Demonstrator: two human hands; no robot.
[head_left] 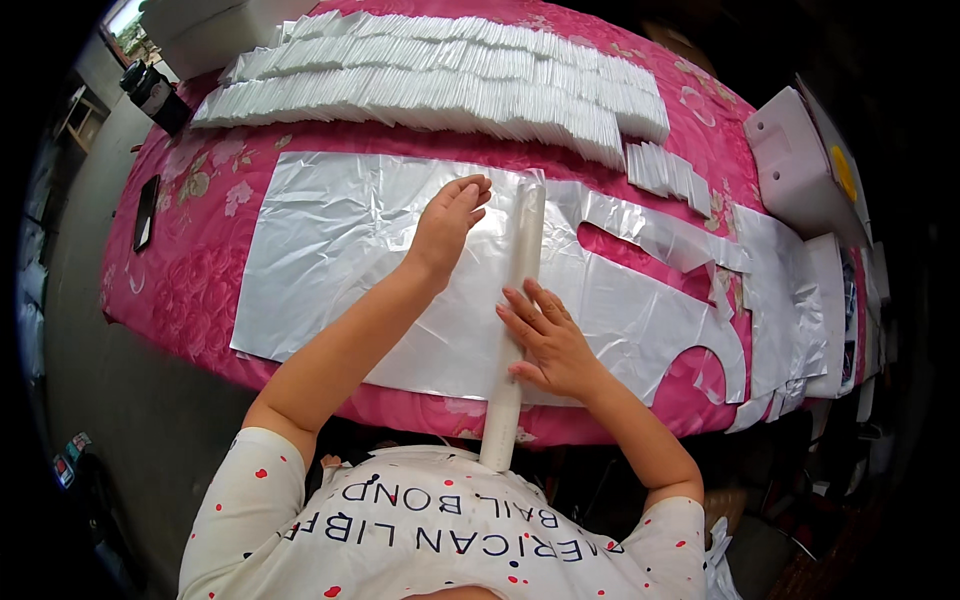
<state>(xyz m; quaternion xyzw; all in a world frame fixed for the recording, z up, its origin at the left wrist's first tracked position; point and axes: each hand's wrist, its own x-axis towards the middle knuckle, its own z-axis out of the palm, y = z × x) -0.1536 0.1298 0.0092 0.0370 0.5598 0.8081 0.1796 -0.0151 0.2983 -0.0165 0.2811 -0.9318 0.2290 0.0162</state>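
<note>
A thin, whitish plastic sheet [320, 240] with curved cutouts at its right end, shaped like an apron, lies spread across the table. Across its middle runs a long white tube [503, 405], whose near end reaches my shirt. Some film seems to cover the tube's far end. My left hand [452, 222] is over the sheet, left of the tube, fingers stretched out and holding nothing; whether it touches the film I cannot tell. Lower down, my right hand [552, 345] has its fingers spread, the tips at the tube's right side and the palm over the sheet.
Long rows of folded white plastic packets [420, 100] line the far side of the pink flowered tablecloth [190, 270]. A short row of packets [668, 178] sits beside them. A phone [146, 213] and dark bottle [155, 95] are left; white foam boxes [805, 150] stand right, near more film [775, 300].
</note>
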